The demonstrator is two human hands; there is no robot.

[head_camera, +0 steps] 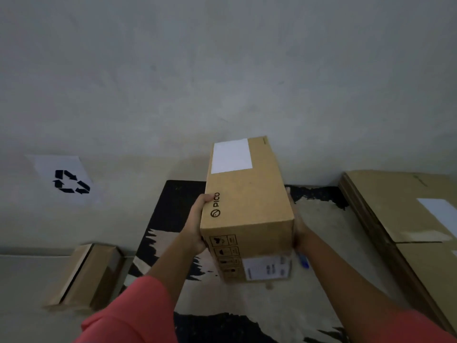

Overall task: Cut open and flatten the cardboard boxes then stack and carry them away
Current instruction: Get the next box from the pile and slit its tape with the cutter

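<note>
Cardboard, brown and closed: the PICO box (247,206) is held in the air above the black-and-beige rug (173,206). The left hand (197,224) grips its left side, thumb over the top edge. The right hand (298,226) presses the opposite side, fingers mostly hidden, so I cannot tell their curl. Best to set it flat on the rug, 1 taped seam up, before cutting.

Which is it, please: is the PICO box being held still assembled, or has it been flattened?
Still assembled: the PICO box keeps its full block shape, no flap raised, held between the left hand and right hand.
</note>
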